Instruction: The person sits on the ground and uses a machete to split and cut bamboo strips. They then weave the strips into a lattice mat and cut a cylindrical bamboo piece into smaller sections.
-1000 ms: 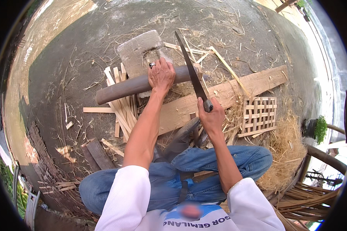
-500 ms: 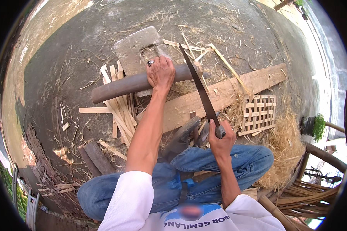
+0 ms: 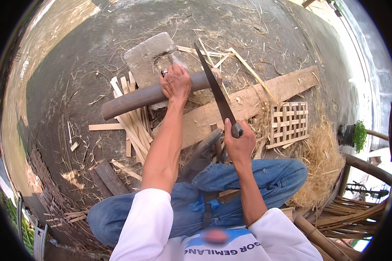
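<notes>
A thick dark-brown bamboo pole [image 3: 133, 102] lies slantwise in front of me, across a bundle of pale split strips [image 3: 137, 135] and a worn stone block [image 3: 149, 48]. My left hand [image 3: 176, 83] is wrapped over the pole toward its right part. In my right hand [image 3: 240, 141] I grip the handle of a handsaw, thumb along its top. The saw's long dark blade [image 3: 215, 89] points up and slightly left, crossing the pole close to its right end. Whether the teeth bite into the bamboo I cannot tell.
A long wooden plank [image 3: 252, 102] lies beyond my feet. To its right are a small woven bamboo lattice [image 3: 288, 124] and a heap of fine shavings [image 3: 324, 169]. Short dark bamboo pieces [image 3: 109, 177] lie near my left knee. Loose strips and fibres litter the ground.
The saw and my right hand have shifted slightly left and toward the far side. My left hand keeps its hold on the bamboo pole.
</notes>
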Demonstrator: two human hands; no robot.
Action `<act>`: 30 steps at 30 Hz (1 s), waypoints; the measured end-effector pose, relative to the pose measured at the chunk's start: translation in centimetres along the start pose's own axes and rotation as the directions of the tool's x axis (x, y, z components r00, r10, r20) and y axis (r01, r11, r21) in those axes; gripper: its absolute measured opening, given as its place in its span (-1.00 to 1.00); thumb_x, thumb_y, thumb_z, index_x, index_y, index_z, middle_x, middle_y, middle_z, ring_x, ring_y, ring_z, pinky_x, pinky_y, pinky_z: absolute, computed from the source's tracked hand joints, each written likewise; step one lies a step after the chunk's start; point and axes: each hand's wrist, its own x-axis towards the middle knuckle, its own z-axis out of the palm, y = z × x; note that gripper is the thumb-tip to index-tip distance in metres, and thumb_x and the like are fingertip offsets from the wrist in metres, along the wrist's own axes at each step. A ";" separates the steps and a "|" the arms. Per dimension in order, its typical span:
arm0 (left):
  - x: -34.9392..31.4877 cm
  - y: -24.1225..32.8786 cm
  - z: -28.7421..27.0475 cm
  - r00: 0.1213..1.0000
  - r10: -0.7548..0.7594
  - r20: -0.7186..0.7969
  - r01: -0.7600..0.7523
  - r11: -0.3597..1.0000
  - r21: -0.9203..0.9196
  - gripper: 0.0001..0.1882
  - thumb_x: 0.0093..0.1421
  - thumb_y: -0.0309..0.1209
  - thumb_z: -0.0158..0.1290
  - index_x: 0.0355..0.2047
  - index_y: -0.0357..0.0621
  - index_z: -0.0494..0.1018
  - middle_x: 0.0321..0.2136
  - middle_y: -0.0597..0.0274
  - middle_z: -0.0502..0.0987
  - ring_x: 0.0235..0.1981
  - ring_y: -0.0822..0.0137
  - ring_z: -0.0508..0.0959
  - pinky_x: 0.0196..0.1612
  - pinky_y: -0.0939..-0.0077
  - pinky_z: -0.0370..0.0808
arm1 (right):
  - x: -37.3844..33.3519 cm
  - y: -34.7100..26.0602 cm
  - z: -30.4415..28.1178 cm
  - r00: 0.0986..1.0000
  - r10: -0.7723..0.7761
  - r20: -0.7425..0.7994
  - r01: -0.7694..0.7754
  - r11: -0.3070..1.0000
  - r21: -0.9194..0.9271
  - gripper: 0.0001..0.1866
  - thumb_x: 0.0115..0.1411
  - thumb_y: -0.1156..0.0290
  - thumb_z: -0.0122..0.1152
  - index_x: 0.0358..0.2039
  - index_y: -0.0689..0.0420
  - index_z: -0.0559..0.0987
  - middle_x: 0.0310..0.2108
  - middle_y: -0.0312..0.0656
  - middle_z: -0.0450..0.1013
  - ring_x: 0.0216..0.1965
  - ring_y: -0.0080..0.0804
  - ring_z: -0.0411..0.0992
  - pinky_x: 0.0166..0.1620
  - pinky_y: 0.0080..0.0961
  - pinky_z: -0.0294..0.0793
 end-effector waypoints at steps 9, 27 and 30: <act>-0.2 0.8 1.0 0.997 -0.025 -0.071 0.024 1.000 -0.014 -0.73 0.37 -0.27 -0.12 -0.37 -0.13 0.46 -0.35 0.05 0.60 -0.32 -0.02 0.59 -0.08 0.03 0.37 | 4.6 -1.1 3.3 1.000 -0.001 -0.021 0.001 1.000 -0.019 -0.66 0.24 0.18 0.27 -0.54 0.16 0.52 -0.55 -0.05 0.39 -0.51 0.06 0.44 -0.42 -0.12 0.35; 0.2 -0.2 0.6 0.999 -0.021 -0.034 0.021 1.000 0.007 -0.74 0.36 -0.27 -0.11 -0.38 -0.12 0.48 -0.32 0.07 0.62 -0.29 -0.02 0.61 -0.09 0.00 0.41 | -2.0 2.4 -2.3 0.999 -0.009 0.053 0.007 0.999 0.040 -0.68 0.22 0.21 0.31 -0.52 0.18 0.54 -0.54 -0.05 0.40 -0.49 0.02 0.45 -0.40 -0.16 0.37; 0.1 0.3 0.4 1.000 -0.006 -0.006 0.006 1.000 -0.013 -0.74 0.36 -0.27 -0.11 -0.37 -0.12 0.49 -0.31 0.05 0.63 -0.28 -0.03 0.61 -0.07 0.00 0.41 | 1.6 1.9 0.8 0.999 -0.019 0.030 0.020 0.999 -0.028 -0.68 0.22 0.19 0.30 -0.51 0.18 0.55 -0.52 -0.04 0.43 -0.45 0.05 0.48 -0.38 -0.14 0.41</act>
